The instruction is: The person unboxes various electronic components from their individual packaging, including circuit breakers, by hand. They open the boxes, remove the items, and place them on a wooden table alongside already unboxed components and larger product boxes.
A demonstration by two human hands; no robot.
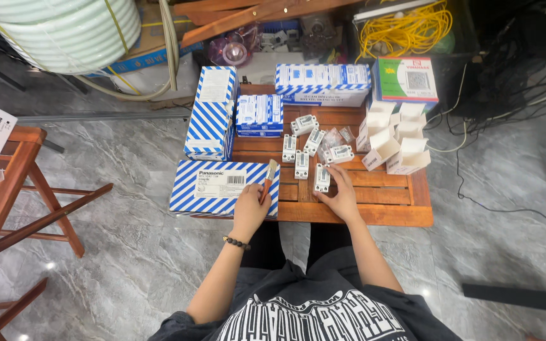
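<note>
Head view, looking down: low wooden table (374,205) on grey marble floor (127,252). Blue-and-white striped boxes (210,113) stacked along its left and far edges; largest striped box (213,189) lying flat at front left. Cluster of open white cartons (394,140) at right. Several small white switches (301,151) scattered mid-table. Left hand (249,208) resting on large box, fingers clenched around small paintbrush (268,179). Right hand (339,196) grasping one switch (322,179) lying near front edge.

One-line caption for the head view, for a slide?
Left hand holds a brush; right hand touches a small white switch module on the wooden table.
</note>
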